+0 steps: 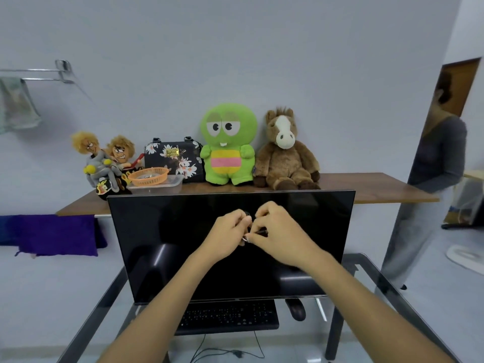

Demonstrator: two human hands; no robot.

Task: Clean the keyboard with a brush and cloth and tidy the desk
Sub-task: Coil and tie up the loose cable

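In front of the dark monitor [183,231], the left hand [227,233] is curling its fingers around a small dark object [247,226], too small to identify. The right hand [277,231] is pinching it too. Below the monitor, the keyboard [227,317] is lying on the glass desk [379,279].

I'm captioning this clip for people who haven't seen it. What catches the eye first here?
The bright green plush toy and the brown plush horse sit side by side on the wooden table against the wall. In front, a dark monitor fills the middle, and both hands, left hand and right hand, meet before it, pinching a small dark object. The black keyboard lies below.
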